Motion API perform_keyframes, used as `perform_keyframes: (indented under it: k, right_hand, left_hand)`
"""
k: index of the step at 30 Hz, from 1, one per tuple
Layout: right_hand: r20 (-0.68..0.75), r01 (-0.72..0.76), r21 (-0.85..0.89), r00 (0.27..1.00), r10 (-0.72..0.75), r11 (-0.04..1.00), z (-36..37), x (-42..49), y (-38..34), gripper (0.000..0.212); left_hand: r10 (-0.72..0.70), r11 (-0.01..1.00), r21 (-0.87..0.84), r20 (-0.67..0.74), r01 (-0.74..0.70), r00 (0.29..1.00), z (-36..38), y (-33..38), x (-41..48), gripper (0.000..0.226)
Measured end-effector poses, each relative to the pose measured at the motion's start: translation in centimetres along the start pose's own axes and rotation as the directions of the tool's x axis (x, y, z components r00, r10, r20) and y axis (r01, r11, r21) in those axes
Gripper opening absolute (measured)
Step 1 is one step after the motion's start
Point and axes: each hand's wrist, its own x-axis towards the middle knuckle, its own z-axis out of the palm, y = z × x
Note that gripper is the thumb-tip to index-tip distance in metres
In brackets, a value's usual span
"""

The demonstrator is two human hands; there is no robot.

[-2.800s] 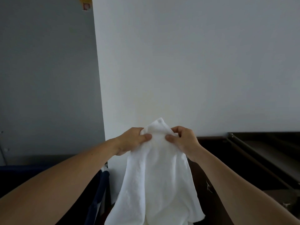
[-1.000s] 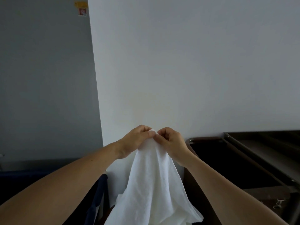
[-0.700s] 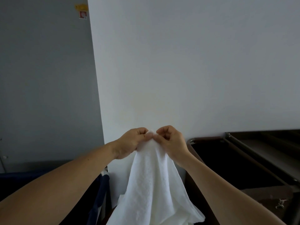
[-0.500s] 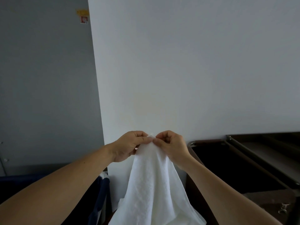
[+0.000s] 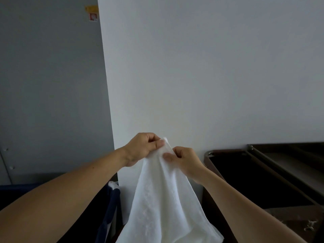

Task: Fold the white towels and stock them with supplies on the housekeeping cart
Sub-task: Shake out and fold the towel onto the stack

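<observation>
Pale wall [image 5: 210, 67] behind; left hand [image 5: 142, 148] and right hand [image 5: 185, 160] pinch the hanging white terry towel's [image 5: 163, 199] top, dark brown cart [image 5: 254, 172] at three o'clock.

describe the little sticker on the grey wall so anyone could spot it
Start at the edge where the grey wall meets the white wall. Near the top, just left of that edge, sits the sticker: a yellow strip above a red square, the only colour there.
</observation>
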Motion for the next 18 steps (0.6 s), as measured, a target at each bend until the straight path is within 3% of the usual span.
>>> perform_keyframes:
  k: [3, 7, 10, 12, 15, 18]
  right_hand:
    - [-0.042, 0.025, -0.032, 0.999, -0.027, 0.999, -0.5, 0.1, -0.6, 0.039]
    - [-0.113, 0.059, -0.011, 0.992, -0.059, 0.998, -1.3, 0.3, -1.6, 0.042]
    - [-0.108, 0.083, 0.037, 0.991, -0.078, 0.996, -1.7, -0.1, -1.9, 0.042]
    - [-0.008, 0.064, 0.128, 0.998, -0.064, 0.99, -1.8, -0.6, -1.7, 0.037]
    - [0.101, 0.013, 0.182, 0.994, -0.032, 0.983, -1.1, -0.7, -1.4, 0.026]
    - [0.069, 0.037, 0.019, 0.997, -0.038, 0.999, -0.4, 0.2, -1.4, 0.027]
  left_hand:
    - [0.154, 0.975, 0.183, -0.158, -0.125, 0.975, -1.4, 2.2, 1.7, 0.022]
    - [0.428, 0.85, 0.466, -0.344, -0.244, 0.835, -5.5, 6.6, 5.0, 0.023]
    - [0.513, 0.803, 0.534, -0.393, -0.264, 0.763, -8.3, 9.1, 6.7, 0.023]
    - [0.495, 0.817, 0.519, -0.406, -0.252, 0.768, -9.2, 9.8, 7.2, 0.024]
    - [0.391, 0.899, 0.348, -0.364, -0.266, 0.845, -8.9, 9.6, 7.3, 0.023]
    - [0.323, 0.945, 0.162, -0.364, -0.283, 0.873, -7.7, 9.4, 7.5, 0.029]
